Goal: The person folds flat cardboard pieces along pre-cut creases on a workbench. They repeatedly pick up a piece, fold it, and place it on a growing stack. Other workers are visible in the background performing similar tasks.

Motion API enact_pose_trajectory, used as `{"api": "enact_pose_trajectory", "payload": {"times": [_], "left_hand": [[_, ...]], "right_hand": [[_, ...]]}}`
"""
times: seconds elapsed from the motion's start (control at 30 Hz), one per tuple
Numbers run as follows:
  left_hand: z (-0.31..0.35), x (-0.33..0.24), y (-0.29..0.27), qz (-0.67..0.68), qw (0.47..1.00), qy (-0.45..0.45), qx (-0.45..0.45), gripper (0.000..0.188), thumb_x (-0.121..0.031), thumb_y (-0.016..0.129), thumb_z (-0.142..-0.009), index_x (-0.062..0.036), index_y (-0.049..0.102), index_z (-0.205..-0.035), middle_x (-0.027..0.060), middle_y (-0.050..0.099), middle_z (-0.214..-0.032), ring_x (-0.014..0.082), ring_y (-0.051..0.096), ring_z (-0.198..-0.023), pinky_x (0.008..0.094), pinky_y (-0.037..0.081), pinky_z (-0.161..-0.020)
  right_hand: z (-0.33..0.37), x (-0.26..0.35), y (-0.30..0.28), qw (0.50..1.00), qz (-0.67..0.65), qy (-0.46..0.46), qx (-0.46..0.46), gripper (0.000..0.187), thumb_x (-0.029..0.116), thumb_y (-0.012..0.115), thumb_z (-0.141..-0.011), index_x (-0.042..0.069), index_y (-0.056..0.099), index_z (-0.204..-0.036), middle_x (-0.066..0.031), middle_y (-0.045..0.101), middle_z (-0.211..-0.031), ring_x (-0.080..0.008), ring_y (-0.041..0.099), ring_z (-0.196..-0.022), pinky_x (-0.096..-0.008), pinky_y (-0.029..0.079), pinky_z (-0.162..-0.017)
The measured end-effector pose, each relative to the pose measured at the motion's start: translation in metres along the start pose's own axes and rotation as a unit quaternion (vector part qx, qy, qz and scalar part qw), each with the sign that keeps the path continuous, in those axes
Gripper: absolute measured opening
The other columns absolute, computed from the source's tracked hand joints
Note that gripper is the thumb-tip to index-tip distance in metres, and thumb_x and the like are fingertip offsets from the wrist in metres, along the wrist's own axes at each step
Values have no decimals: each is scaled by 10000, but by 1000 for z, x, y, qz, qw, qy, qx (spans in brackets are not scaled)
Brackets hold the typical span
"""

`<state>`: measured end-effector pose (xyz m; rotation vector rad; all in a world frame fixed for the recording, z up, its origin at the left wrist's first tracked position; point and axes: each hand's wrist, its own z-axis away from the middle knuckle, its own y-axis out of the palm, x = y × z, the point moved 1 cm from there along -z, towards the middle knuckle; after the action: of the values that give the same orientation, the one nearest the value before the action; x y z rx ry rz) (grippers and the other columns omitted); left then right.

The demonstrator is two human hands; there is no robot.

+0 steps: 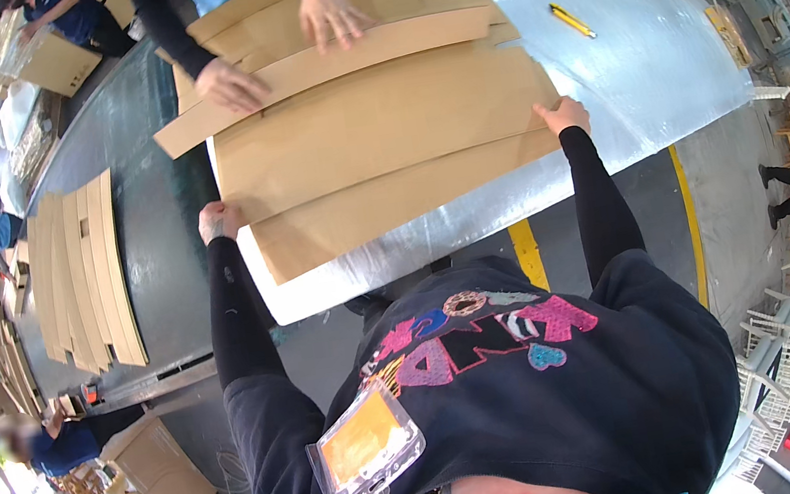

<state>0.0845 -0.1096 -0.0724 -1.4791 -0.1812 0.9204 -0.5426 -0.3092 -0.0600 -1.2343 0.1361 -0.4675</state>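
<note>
A flat brown cardboard sheet [378, 128] with fold lines lies across the table before me. At its left edge my left hand [219, 221] is closed on the cardboard. My right hand [563, 115] grips the right edge, thumb on top and the other fingers partly hidden. Opposite me stands a co-worker in a light blue top; the co-worker's two hands [333, 18] press on a long raised flap [339, 65] of cardboard. More cardboard layers show behind that flap. Under the sheet is a table covered in shiny silvery wrap [661, 58].
A yellow utility knife [572, 21] rests on the silvery cover to the right. On the left, a dark table [153, 210] bears a stack of flat cardboard [81, 276]. Other people work along the left side. White chairs [772, 345] line the right, and an open carton [158, 467] stands lower left.
</note>
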Motion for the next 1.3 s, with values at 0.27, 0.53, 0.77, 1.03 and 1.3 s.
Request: {"api": "enact_pose_trajectory", "payload": {"times": [0.27,0.53,0.77,1.03,1.3], "left_hand": [[10,-7,-6,-58,997,-52,-29,346,-254,786,-696,-21,745,-949,167,734,-914,287,718,-887,377,555,-828],[96,-17,-12,-60,997,47,-17,326,-277,797,-707,-1,734,-868,193,718,-866,332,703,-845,419,554,-777],[148,11,17,-81,994,-60,-51,389,-234,777,-767,-26,649,-1070,211,629,-1020,362,618,-1001,437,497,-899],[145,8,38,205,957,-203,-17,479,-167,781,-806,-14,539,-1190,189,633,-1065,268,690,-847,374,570,-574],[165,8,-4,204,948,-239,48,529,-178,785,-825,-49,498,-1251,95,663,-986,200,681,-823,348,538,-616]], "right_hand": [[-9,9,16,993,-5,-87,-82,698,521,761,-756,1,614,-1199,-209,622,-1199,-359,596,-1145,-449,515,-950],[-57,-65,-3,980,-174,-95,-18,680,494,833,-688,-14,588,-1069,-197,685,-1020,-320,672,-978,-411,525,-866],[-21,-58,35,974,-218,9,67,615,365,819,-770,33,491,-1171,-155,655,-956,-259,670,-908,-370,562,-613],[3,-62,11,994,-55,-60,-76,761,379,818,-767,81,423,-1345,-188,511,-1287,-323,551,-1150,-506,501,-853],[121,19,41,752,54,-642,-136,688,247,778,-723,197,547,-1369,-100,487,-1344,-318,476,-1219,-499,392,-1003]]}}
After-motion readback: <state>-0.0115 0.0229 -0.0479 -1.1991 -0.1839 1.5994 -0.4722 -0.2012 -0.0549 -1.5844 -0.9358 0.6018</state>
